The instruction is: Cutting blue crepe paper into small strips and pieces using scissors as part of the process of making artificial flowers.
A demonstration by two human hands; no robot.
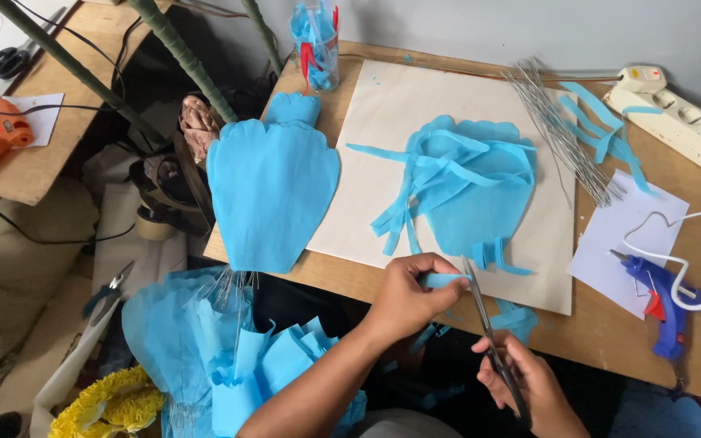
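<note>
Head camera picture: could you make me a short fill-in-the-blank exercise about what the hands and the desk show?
1. The right hand holds a pair of ____.
2. The left hand pinches a strip of ____ paper.
3. The blue glue gun lies at the ____ side of the desk.
4. The bundle of wires lies beside the ____ sheet.

Missing words: scissors; blue; right; cream

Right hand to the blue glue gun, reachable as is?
Probably not right away. The blue glue gun lies close beside the right hand with bare table between, but that hand holds scissors at the paper strip pinched in the left hand.
</note>
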